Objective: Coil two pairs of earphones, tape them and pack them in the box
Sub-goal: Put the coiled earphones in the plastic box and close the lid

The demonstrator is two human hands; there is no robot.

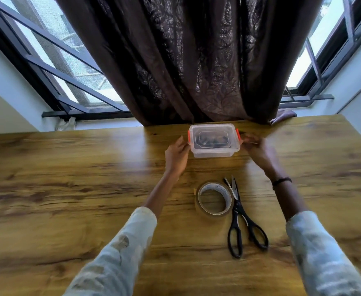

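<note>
A clear plastic box (pixel 213 151) with its lid on and orange side clips stands at the far middle of the wooden table (pixel 68 178). Dark earphones (pixel 212 142) show dimly through the lid. My left hand (pixel 176 155) is at the box's left side, fingertips at the left orange clip. My right hand (pixel 257 149) is at the right side, fingers touching the right clip. How firmly either hand holds the box is blurred.
A roll of clear tape (pixel 213 199) lies in front of the box. Black-handled scissors (pixel 242 218) lie just right of it, slightly apart. A dark brown curtain (pixel 196 60) hangs behind the box, reaching the table's far edge.
</note>
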